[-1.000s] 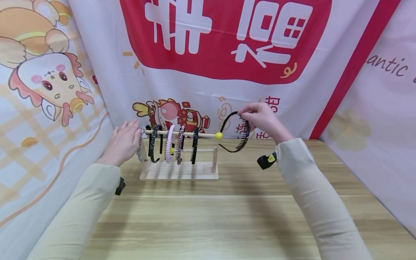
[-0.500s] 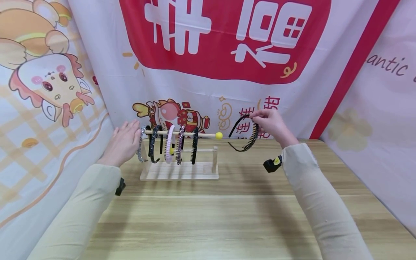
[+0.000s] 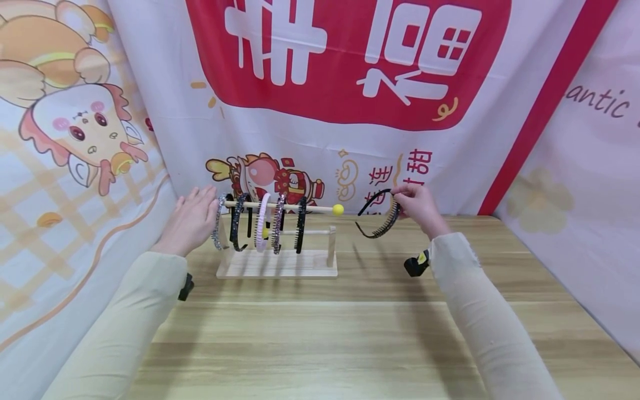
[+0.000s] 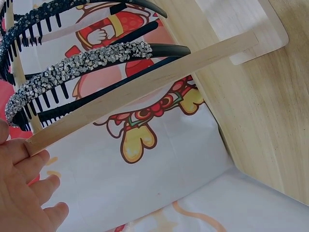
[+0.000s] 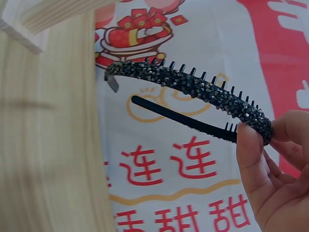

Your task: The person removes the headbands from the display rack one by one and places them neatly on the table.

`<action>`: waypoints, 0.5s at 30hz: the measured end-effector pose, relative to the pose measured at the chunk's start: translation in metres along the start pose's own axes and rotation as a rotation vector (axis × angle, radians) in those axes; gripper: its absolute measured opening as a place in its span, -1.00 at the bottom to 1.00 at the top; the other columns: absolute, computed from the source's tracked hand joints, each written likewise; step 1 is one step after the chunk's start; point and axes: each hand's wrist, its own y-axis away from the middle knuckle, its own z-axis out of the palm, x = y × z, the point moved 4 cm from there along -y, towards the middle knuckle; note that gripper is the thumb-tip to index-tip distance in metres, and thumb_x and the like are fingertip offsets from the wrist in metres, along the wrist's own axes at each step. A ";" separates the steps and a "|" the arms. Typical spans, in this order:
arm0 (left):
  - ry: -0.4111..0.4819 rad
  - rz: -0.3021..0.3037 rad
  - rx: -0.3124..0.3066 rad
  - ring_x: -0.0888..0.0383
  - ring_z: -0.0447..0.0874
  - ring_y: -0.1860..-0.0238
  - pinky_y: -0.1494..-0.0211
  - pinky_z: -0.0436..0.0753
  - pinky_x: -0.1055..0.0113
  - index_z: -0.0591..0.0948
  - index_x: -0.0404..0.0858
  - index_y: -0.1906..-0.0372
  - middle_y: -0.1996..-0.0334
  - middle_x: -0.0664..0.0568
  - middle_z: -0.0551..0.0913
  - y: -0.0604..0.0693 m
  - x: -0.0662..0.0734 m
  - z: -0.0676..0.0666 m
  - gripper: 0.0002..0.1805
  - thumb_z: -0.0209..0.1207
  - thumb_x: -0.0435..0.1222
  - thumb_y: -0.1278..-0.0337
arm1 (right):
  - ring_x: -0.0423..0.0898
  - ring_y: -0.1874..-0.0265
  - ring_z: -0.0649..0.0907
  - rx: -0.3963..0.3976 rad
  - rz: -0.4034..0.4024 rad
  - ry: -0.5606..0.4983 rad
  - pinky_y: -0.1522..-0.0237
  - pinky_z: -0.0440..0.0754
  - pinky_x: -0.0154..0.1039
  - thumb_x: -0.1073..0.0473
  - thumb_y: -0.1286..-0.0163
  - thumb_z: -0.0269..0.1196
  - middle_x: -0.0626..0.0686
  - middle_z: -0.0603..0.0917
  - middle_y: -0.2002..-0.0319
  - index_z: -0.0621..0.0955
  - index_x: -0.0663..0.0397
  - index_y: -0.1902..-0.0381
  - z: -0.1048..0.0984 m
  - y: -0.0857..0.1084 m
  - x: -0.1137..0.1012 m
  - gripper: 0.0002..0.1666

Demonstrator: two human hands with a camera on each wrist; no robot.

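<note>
My right hand point(image 3: 419, 208) pinches a dark beaded headband point(image 3: 387, 225) with comb teeth, held in the air right of the wooden rack point(image 3: 277, 271). In the right wrist view, thumb and fingers grip the curved top of that headband point(image 5: 193, 84). Several headbands hang on the rack's upper rod: silver point(image 3: 216, 225), dark glittery, pink point(image 3: 260, 222), multicoloured and black point(image 3: 300, 225). My left hand point(image 3: 190, 219) rests against the rack's left end with fingers extended; in the left wrist view its fingers point(image 4: 36, 169) touch the top of the wooden upright point(image 4: 120, 101), beside the silver headband point(image 4: 77, 70).
A yellow ball point(image 3: 338, 210) caps the upper rod's right end. Below it runs a shorter, lower rod point(image 3: 305, 231). The rack stands on a wood-grain table point(image 3: 310, 344), with printed cloth point(image 3: 320, 139) behind and on both sides.
My right hand has carried the dark headband to the right, away from the yellow ball, then slightly down. The left hand has stayed at the rack's left end.
</note>
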 end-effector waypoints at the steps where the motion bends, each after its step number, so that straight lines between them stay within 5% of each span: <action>1: 0.001 0.000 0.001 -0.27 -0.27 -0.37 -0.34 -0.38 -0.08 -0.02 -0.42 -0.39 -0.39 -0.29 -0.07 0.000 0.000 0.000 -0.34 -0.56 -0.04 -0.42 | -0.17 0.56 0.55 0.003 0.002 -0.010 0.26 0.66 -0.07 0.28 -0.38 0.05 0.14 0.52 0.28 0.50 0.31 0.01 0.001 0.000 0.003 -0.72; 15: 0.003 0.002 -0.004 -0.27 -0.27 -0.37 -0.34 -0.39 -0.08 -0.03 -0.41 -0.39 -0.39 -0.28 -0.08 -0.002 -0.001 0.002 -0.35 -0.55 -0.04 -0.42 | -0.16 0.60 0.56 0.006 0.057 -0.129 0.33 0.68 -0.17 0.39 -0.35 0.00 0.29 0.49 0.19 0.44 0.37 -0.09 0.022 -0.003 0.043 -0.64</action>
